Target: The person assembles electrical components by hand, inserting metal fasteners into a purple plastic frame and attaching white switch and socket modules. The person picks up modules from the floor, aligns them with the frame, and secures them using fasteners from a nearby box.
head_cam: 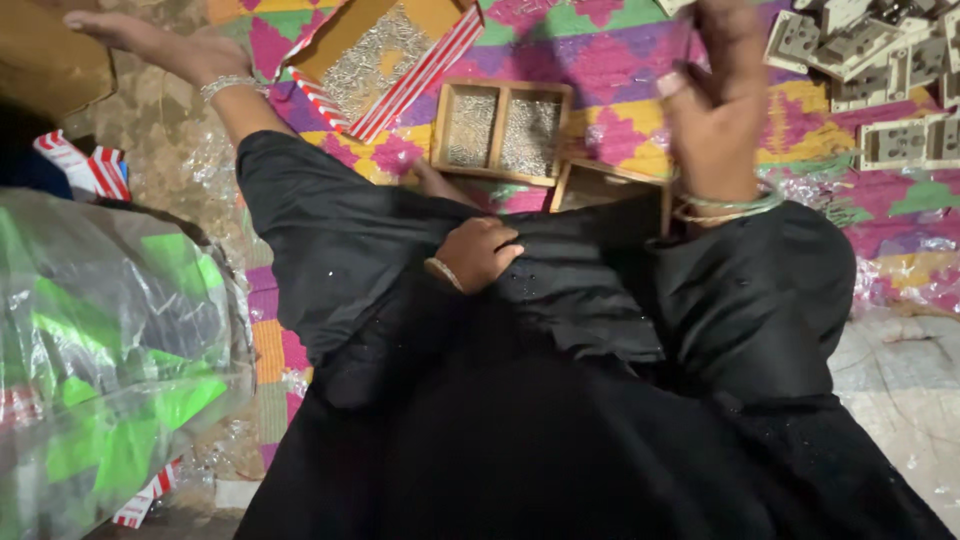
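1. Head view: right hand (715, 120) raised and blurred, just right of the wooden tray (505, 86); cannot tell if its fingers are apart or gripping.
2. Well left of the tray: left hand (150, 40) flat, fingers spread, empty.
3. Right of the tray: pale socket pieces (890, 60).
4. Judged: between grasps. The tray's tiny metal bits call for a fingertip pinch.

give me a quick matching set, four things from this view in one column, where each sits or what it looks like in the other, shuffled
Things:
1. wooden tray
2. open cardboard box
3. switch plates
4. plastic sheeting

Descriptions:
A. piled at the top right of the mat
B. two compartments of small metal pieces
C. clear wrap over green, at the far left
D. red and white striped flaps, small metal pieces inside

Pairs: 1-B, 2-D, 3-A, 4-C
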